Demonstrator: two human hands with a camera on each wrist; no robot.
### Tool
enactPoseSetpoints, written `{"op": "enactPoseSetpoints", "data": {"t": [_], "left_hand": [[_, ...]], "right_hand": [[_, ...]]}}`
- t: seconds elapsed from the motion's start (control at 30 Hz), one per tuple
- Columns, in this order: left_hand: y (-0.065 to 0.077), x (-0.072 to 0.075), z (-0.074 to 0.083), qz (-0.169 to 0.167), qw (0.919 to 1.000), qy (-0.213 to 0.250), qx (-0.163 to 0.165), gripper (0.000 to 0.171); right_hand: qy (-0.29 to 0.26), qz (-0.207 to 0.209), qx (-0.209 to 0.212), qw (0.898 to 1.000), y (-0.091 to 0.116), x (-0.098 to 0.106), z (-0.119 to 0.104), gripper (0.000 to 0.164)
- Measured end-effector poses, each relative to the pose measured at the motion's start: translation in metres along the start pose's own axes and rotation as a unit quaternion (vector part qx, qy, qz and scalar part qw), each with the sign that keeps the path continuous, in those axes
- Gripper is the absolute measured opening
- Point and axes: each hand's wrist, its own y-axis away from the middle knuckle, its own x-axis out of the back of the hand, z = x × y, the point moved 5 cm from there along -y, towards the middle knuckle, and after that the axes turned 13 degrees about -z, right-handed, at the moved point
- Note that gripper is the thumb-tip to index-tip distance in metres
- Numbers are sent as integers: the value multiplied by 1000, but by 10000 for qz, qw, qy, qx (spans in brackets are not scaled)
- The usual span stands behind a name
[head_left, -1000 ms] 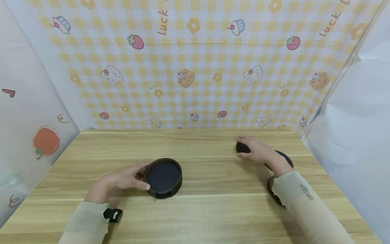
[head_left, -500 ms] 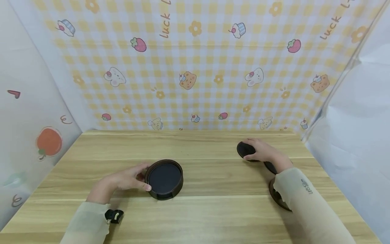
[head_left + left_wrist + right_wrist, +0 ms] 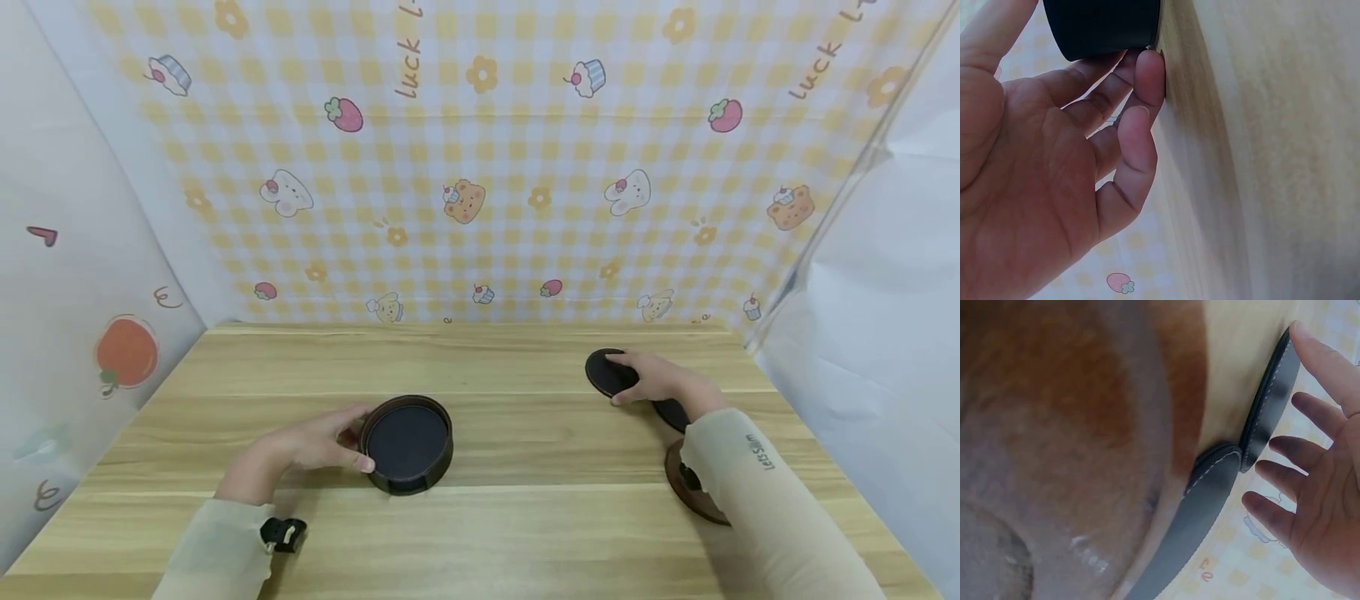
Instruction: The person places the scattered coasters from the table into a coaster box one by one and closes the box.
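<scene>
The right hand [image 3: 654,378], loosely spread, eases back, and more of the black coaster [image 3: 605,375] shows! Left hand [image 3: 324,440] still grips the dark round holder [image 3: 440,468].

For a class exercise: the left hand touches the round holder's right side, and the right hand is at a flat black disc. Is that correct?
Wrong side: the head view shows the left hand touching the left side of the round holder. The right hand is at a flat black disc.
</scene>
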Motion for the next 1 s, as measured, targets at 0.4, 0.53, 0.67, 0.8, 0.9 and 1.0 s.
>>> {"op": "enactPoseSetpoints", "data": {"t": [0.4,0.53,0.67,0.8,0.9,1.0], "left_hand": [[1,0,1,37,10000,36,79,83],[1,0,1,42,9999,82,75,83],[1,0,1,58,9999,95,88,83],[1,0,1,36,9999,88,73,82],[2,-1,2,44,9999,95,95,82],[2,-1,2,63,9999,100,123,82]], "right_hand": [[-58,-32,-110,9999,-5,0,6,88],[66,89,-114,9999,-8,1,6,87],[220,180,-107,9995,-10,2,6,86],[316,233,-93,9992,-10,3,5,85],[357,273,-50,9990,-8,3,4,83],[350,305,-23,9989,-7,3,4,82]]}}
